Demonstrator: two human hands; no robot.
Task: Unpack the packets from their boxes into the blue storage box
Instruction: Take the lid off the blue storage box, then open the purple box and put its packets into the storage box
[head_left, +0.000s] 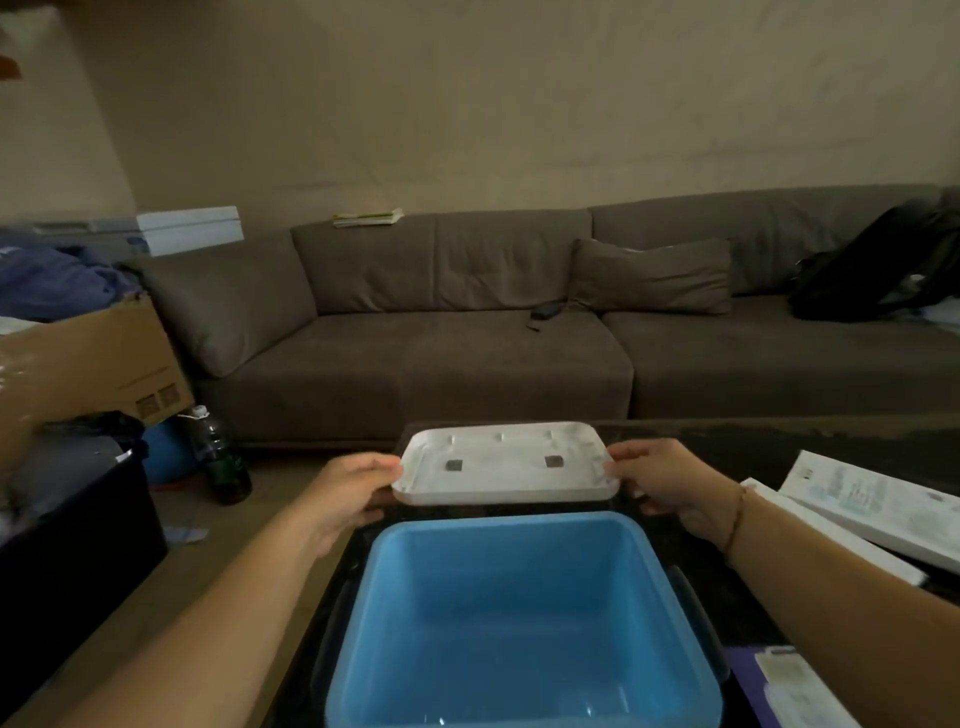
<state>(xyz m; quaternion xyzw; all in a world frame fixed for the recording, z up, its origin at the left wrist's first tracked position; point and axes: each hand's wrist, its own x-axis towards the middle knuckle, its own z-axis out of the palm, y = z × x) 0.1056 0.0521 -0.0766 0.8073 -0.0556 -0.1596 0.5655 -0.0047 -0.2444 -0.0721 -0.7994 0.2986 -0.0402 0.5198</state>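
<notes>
Beyond the far rim of the blue storage box (522, 613), a white lid (505, 464) is held level, underside up, left hand (349, 486) and right hand (670, 480) each gripping a short end, fingers curled round the rim. Box stands open and empty on the dark worktop (727, 447), near its left edge. Lid judged light, stiff, smooth plastic; end grip suits it. Packet boxes (872, 501), long white cartons, lie stacked to the right, another (800, 691) at near right; probably light card, easily crushed, best taken across the narrow width. Open room: bare worktop behind the lid. Floor drops off close on the left; sofa (467, 322) well beyond.
</notes>
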